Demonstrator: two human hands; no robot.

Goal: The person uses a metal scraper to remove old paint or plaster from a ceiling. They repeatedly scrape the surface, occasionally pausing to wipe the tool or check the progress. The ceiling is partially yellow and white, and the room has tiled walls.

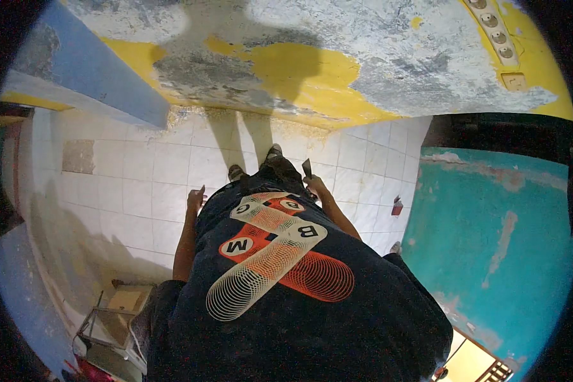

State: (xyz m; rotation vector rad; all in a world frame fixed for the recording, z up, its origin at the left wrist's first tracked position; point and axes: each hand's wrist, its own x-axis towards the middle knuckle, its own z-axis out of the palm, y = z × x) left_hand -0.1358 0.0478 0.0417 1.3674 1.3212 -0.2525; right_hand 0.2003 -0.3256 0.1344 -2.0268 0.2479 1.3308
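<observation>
In my right hand (314, 185), closed round its handle, is a putty knife (307, 168) with its flat, dark blade pointing up and away from me. My left hand (197, 198) hangs at my left side, fingers loosely apart, with nothing visible in it. Both arms are lowered beside my dark printed shirt. Ahead stands a wall (388, 70) of flaking paint, with bare grey-white areas and yellow patches. Neither hand touches it. Paint flakes (219, 118) lie along its foot.
A power strip (490, 22) and a socket (514, 81) are on the wall at upper right. A blue pillar (102, 70) juts out at left. A small red box (396, 206) lies on the tiled floor (127, 191) near a turquoise wall (484, 229). Furniture (118, 312) stands behind left.
</observation>
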